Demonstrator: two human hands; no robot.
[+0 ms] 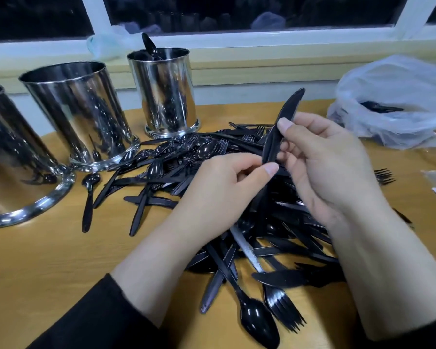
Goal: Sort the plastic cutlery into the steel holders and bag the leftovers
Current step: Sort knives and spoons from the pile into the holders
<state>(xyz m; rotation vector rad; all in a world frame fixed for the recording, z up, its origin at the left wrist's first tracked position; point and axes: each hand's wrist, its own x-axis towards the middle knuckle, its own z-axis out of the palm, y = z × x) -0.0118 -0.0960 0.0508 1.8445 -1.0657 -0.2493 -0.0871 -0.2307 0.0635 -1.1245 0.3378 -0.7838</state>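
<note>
Knives, prob. two, in R grip

Two bare hands, the left hand and the right hand, without gloves, rings or watch. Short, trimmed fingernails with no polish. Forearms bare up to about the middle. On the left arm a black sleeve of soft, slightly fuzzy cloth, pushed back, with an uneven edge. At the lower right corner only a small dark piece of the right sleeve.

R grip pinching, raised; L grip curled, thumb out.
</note>
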